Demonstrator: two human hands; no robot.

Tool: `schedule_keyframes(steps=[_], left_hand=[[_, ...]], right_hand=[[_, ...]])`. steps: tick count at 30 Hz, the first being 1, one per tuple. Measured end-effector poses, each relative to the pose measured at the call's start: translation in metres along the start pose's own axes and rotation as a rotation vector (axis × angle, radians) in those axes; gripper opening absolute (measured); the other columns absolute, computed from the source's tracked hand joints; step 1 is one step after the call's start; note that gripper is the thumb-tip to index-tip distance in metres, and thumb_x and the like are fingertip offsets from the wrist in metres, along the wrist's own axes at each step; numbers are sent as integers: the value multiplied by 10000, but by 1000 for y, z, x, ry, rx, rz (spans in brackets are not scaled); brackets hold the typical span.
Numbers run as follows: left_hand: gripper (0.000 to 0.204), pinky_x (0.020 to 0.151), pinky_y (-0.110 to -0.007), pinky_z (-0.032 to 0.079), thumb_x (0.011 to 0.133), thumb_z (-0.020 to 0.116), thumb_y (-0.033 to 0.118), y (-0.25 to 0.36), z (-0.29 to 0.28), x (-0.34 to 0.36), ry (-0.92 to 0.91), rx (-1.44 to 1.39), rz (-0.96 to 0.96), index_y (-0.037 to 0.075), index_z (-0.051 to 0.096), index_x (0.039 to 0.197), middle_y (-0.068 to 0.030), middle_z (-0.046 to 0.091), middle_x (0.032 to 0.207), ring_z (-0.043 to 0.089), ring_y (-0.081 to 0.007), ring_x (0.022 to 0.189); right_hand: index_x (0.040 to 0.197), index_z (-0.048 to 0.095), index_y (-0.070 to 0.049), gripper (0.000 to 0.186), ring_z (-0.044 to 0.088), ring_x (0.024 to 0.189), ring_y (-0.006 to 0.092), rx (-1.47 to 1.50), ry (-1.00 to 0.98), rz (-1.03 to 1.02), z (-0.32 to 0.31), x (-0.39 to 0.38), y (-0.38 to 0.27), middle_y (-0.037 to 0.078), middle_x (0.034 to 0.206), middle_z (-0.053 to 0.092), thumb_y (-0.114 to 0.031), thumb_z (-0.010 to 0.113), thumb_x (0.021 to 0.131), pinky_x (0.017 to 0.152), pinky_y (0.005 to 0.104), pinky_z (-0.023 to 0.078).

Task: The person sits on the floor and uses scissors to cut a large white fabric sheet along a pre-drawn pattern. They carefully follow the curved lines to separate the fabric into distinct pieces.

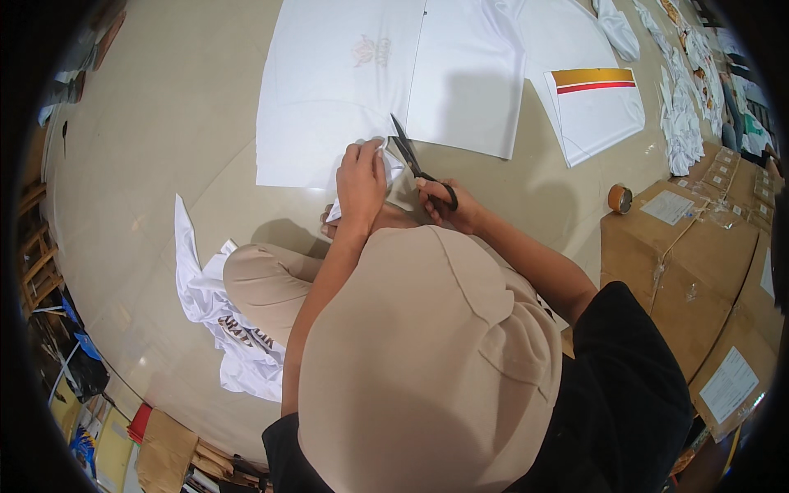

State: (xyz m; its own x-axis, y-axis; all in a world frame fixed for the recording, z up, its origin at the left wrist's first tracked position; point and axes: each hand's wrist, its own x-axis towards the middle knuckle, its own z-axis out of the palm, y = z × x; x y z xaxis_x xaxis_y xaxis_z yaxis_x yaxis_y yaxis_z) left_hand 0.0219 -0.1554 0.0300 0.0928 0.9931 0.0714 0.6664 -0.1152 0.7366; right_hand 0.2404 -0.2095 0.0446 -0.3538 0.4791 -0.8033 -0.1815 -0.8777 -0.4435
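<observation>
My left grip (pixel 360 177) pinches a small white cloth (pixel 395 168) just beside the black scissors (pixel 408 151); my right grip (pixel 452 205) is wrapped around their handles, blades slightly parted. Hazard noted: seen from above, the tips overlap the near edge of a large white cloth (pixel 329 107) spread on the floor (pixel 148 148), so a careless closing there could nick it. My left grip lies close to the blades; slipping fabric could lead to cut skin. Condition of the small cloth: plain white, creased at the pinch, a pointed flap showing, the remainder partly hidden by my left grip.
</observation>
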Motion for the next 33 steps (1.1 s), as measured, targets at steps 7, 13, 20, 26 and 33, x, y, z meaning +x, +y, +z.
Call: schedule_keyframes(steps=[7,13,20,26,33], left_hand=[[255,837,-503,537,1034,660,103,1,0,-1,-41,28,-46,105,736,1278,-150,665,1074,678,-377,996],[334,767,-500,537,1029,659,76,0,1,-1,-38,49,9,143,753,1342,-154,632,990,666,-374,871],[383,754,-497,545,1003,677,65,-3,4,-1,-41,102,45,160,759,1364,-142,640,975,671,-352,857],[388,754,-499,551,1000,678,63,-2,4,-1,-46,102,41,163,761,1365,-140,648,979,677,-349,855],[382,761,-500,554,1005,676,71,0,3,0,-61,111,25,160,760,1366,-141,656,986,681,-354,864]], right_hand=[[785,674,-77,519,560,575,116,-277,262,-88,8,0,-3,-3,687,582,-533,911,863,513,286,452],[766,675,-65,514,546,570,111,-304,289,-113,9,0,0,-2,673,571,-510,913,865,509,284,440],[745,664,-69,507,523,553,107,-319,305,-115,10,1,0,-4,655,565,-493,910,872,494,280,416],[726,652,-79,491,508,541,97,-329,323,-120,13,1,1,-10,631,553,-466,911,882,485,276,394],[703,638,-86,476,491,522,93,-337,326,-130,15,0,1,-13,610,543,-427,904,903,480,277,386]])
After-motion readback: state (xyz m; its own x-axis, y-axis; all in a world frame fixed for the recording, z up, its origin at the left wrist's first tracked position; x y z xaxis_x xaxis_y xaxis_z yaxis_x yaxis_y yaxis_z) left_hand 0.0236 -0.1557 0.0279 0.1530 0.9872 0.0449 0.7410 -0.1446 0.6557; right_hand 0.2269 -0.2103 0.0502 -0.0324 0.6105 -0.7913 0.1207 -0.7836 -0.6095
